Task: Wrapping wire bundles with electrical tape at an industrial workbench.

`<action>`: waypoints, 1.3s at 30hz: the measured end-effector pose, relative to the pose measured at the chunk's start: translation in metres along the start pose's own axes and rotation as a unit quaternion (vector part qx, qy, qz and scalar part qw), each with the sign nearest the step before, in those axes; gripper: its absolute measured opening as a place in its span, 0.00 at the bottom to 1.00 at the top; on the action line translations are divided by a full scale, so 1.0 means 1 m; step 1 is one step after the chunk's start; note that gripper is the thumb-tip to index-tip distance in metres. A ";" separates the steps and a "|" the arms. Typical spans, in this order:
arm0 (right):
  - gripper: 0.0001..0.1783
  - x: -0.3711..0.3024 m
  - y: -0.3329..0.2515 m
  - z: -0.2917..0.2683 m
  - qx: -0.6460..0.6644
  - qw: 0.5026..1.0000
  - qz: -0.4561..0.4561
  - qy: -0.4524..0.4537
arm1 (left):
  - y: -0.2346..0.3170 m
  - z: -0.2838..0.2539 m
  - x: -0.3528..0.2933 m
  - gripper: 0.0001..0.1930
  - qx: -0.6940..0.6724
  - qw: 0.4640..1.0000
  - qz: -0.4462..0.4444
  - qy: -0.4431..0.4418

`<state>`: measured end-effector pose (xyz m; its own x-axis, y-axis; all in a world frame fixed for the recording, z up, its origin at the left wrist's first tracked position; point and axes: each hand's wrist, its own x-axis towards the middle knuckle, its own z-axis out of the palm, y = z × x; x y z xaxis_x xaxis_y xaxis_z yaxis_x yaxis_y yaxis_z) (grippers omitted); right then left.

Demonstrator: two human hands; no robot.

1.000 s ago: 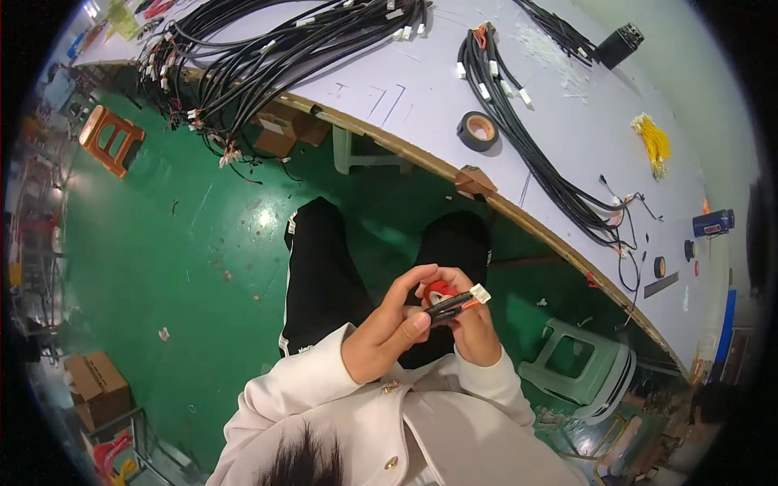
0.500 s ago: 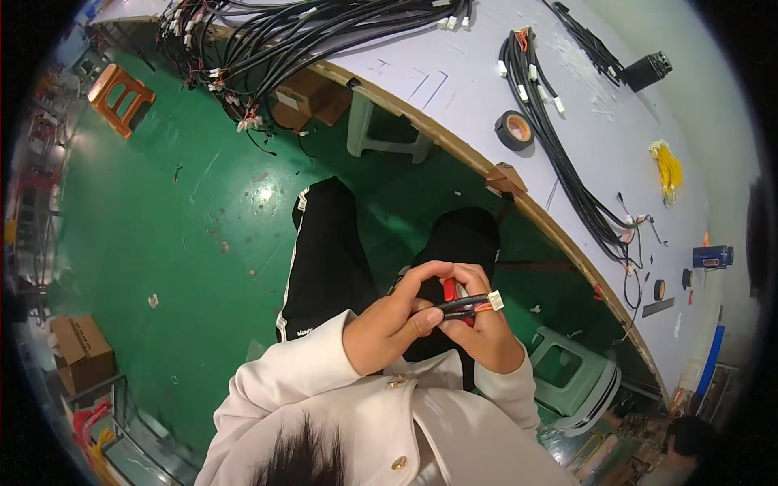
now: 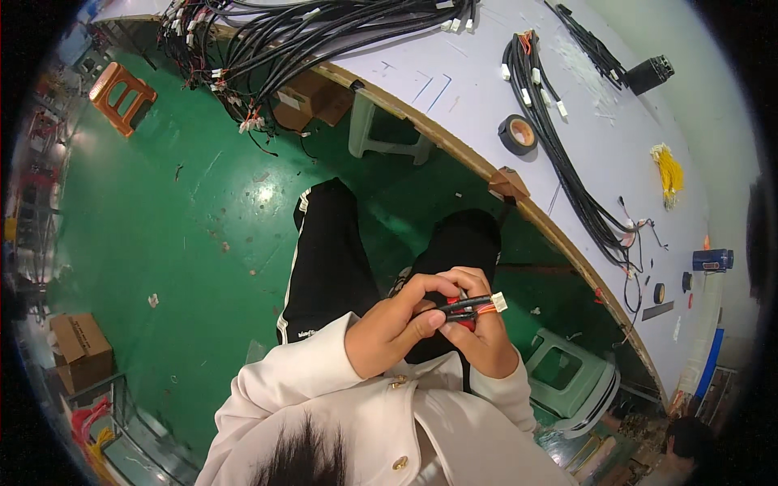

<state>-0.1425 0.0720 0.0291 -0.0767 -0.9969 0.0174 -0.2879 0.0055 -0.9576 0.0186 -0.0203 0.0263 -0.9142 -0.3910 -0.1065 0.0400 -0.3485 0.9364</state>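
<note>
Currently we hold the short black cable stub (image 3: 468,305) with its white connector (image 3: 498,302) over our lap, left hand (image 3: 397,332) and right hand (image 3: 480,340) fingers clamped on it; next, we judge, firm grip near the connector.

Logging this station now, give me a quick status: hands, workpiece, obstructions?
Left hand and right hand both pinching a short black cable with white connector. Held over lap. Nothing obstructing.

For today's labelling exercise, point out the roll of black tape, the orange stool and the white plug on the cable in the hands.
roll of black tape (image 3: 517,134), head view, on its top rim.
orange stool (image 3: 121,97), head view, on its seat.
white plug (image 3: 498,303), head view, on its body.
</note>
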 end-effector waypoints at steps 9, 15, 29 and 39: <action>0.28 -0.001 0.000 -0.001 -0.047 0.999 -0.015 0.008 | -0.001 0.002 -0.001 0.12 0.010 1.000 0.014 0.016; 0.27 -0.006 -0.006 0.004 -0.043 0.998 -0.001 0.034 | 0.000 0.007 -0.001 0.11 0.045 0.992 0.077 0.090; 0.26 -0.010 -0.019 0.021 -0.094 0.988 -0.008 0.119 | -0.011 0.014 0.001 0.14 0.224 0.937 0.195 0.185; 0.29 -0.018 -0.013 0.024 0.165 0.969 0.124 0.136 | -0.011 0.006 0.005 0.20 0.478 0.826 0.234 0.186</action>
<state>-0.1144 0.0880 0.0339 -0.3669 -0.9099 -0.1934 0.0894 0.1725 -0.9809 0.0115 -0.0132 0.0172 -0.6943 -0.5888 0.4137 -0.1451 0.6776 0.7209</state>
